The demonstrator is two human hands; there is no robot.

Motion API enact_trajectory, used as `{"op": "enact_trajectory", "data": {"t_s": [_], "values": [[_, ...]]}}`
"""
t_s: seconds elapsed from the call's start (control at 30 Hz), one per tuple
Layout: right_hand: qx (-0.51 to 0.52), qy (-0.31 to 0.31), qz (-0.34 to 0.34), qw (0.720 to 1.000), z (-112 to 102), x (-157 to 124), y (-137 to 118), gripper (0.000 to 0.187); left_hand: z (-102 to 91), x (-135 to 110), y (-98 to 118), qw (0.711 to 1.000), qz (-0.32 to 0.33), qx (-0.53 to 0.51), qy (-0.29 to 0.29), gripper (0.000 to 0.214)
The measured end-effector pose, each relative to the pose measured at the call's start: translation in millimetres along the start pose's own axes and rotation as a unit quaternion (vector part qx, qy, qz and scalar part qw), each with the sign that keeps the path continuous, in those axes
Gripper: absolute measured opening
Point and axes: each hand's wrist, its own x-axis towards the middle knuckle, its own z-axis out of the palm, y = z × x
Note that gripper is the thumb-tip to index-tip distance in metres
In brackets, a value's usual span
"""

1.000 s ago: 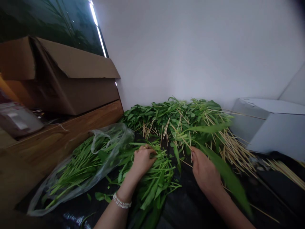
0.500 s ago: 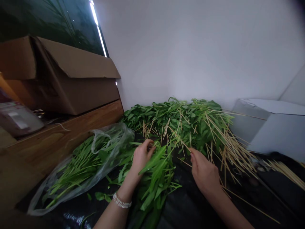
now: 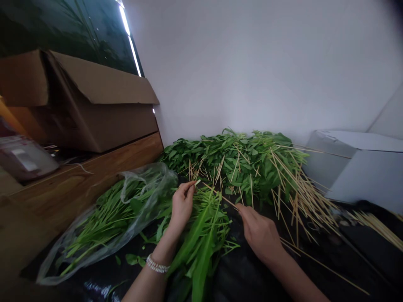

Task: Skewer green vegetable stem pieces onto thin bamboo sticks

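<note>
My left hand (image 3: 181,204), a bead bracelet on its wrist, pinches the pale cut end of a long green leafy stem (image 3: 201,235) and lifts it over a loose pile of stems (image 3: 217,214) on black sheeting. My right hand (image 3: 258,233) grips a thin bamboo skewer (image 3: 217,194) whose tip points left toward the stem end at my left fingers. Behind both hands lies a big heap of leafy greens (image 3: 239,159) mixed with many skewers (image 3: 302,197).
A clear plastic bag (image 3: 107,218) of greens lies at the left beside a wooden ledge (image 3: 88,176) carrying a cardboard box (image 3: 94,105). A white foam box (image 3: 359,165) stands at the right. White wall behind; loose skewers (image 3: 378,224) spread to the right.
My right hand has picked a skewer out of the pile and moved left toward my left hand. My left hand has raised a leafy stem by its cut end.
</note>
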Motion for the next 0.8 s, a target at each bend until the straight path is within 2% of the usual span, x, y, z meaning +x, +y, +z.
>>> {"op": "enact_trajectory", "data": {"t_s": [0.13, 0.3, 0.43, 0.8], "values": [[-0.006, -0.018, -0.012, 1.0, 3, -2, -2, 0.033, 4.1, -1, -2, 0.996, -0.044, -0.078, -0.031, 0.023], [-0.009, -0.018, -0.009, 1.0, 3, -2, -2, 0.034, 5.7, -4, 6, 0.995, -0.03, -0.091, -0.041, 0.018], [-0.016, -0.021, -0.003, 1.0, 2, -2, -3, 0.035, 5.0, -5, 14, 0.99, -0.044, -0.12, -0.054, 0.018], [-0.027, -0.015, -0.002, 1.0, 2, -2, -4, 0.035, 5.4, -2, 9, 0.975, -0.099, -0.197, -0.025, 0.024]]}}
